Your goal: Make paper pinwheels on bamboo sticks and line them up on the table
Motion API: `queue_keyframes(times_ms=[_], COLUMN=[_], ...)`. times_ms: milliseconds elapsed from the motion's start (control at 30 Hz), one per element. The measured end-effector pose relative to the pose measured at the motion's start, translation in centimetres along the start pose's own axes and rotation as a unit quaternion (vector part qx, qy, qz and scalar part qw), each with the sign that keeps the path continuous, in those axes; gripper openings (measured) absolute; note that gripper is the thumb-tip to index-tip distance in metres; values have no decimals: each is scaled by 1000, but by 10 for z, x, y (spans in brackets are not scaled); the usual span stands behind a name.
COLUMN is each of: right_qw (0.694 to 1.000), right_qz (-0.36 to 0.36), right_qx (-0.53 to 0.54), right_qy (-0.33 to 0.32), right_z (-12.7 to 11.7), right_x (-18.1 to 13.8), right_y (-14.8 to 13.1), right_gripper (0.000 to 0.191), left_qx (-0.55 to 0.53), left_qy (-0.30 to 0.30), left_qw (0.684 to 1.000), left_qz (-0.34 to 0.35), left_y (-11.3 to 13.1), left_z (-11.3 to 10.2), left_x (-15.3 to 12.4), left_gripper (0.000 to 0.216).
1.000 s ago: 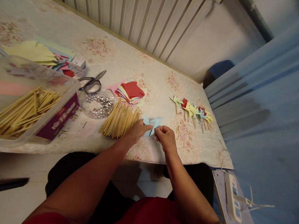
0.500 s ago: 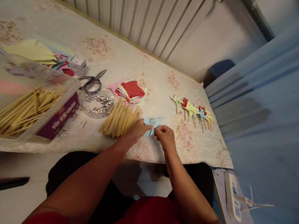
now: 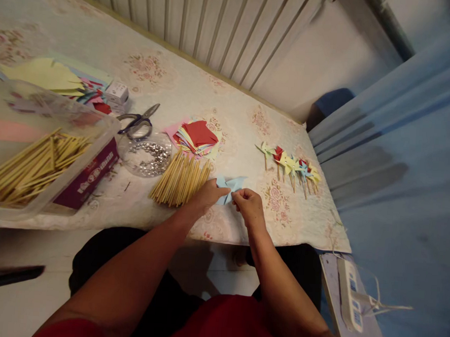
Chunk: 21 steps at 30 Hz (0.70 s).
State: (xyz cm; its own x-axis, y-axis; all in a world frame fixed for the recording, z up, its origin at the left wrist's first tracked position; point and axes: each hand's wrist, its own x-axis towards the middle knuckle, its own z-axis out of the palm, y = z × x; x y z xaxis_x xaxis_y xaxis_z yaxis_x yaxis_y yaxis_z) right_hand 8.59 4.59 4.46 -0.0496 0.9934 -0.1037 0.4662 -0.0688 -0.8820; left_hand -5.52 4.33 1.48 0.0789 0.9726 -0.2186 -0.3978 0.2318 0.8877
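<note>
Plastic bin [image 3: 89, 178]: clear, purple-labelled; loose wooden sticks [image 3: 38, 170] inside, presumably corralled against rolling.
Scissors [image 3: 141, 120]: dark-handled, seemingly set aside.
Round dish [image 3: 134, 161]: clear; holds small metal fasteners [image 3: 154, 156], likely against scattering.
Stick bundle [image 3: 180, 181]: ranked side by side, apparently for easy reach.
Paper squares [image 3: 199, 136]: stacked, red uppermost, just beyond the bundle.
Left hand [image 3: 207, 194]: grasping; thumb laid over blue paper [image 3: 236, 183], seemingly steadying its folds.
Blue paper: folded pinwheel-fashion, between the hands, partly beneath the left thumb.
Right hand [image 3: 250, 205]: thumb and forefinger pinched on the paper's near right side; whether a fastener sits between them, I cannot tell.
Pinwheels [image 3: 292, 165]: rowed on sticks, well apart at right, probably to spare their vanes.
</note>
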Motion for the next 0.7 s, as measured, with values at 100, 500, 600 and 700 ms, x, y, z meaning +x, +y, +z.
queue_keyframes(times_ms=[100, 500, 600, 700], right_qw=[1000, 1000, 1000, 1000], right_qz=[2, 8, 11, 8], right_qx=[0, -12, -7, -5], right_qy=[1, 7, 7, 9], right_z=[0, 0, 1, 1], right_x=[0, -1, -2, -2], right_y=[-1, -1, -1, -2], right_gripper=[20, 22, 22, 23], left_qx=[2, 6, 17, 15], left_qy=[-3, -9, -8, -16], left_qw=[1000, 1000, 1000, 1000], left_qz=[-1, 1, 2, 7], left_y=[0, -2, 0, 3], left_z=[0, 0, 0, 0], left_x=[0, 1, 0, -1], left_gripper=[22, 22, 20, 19])
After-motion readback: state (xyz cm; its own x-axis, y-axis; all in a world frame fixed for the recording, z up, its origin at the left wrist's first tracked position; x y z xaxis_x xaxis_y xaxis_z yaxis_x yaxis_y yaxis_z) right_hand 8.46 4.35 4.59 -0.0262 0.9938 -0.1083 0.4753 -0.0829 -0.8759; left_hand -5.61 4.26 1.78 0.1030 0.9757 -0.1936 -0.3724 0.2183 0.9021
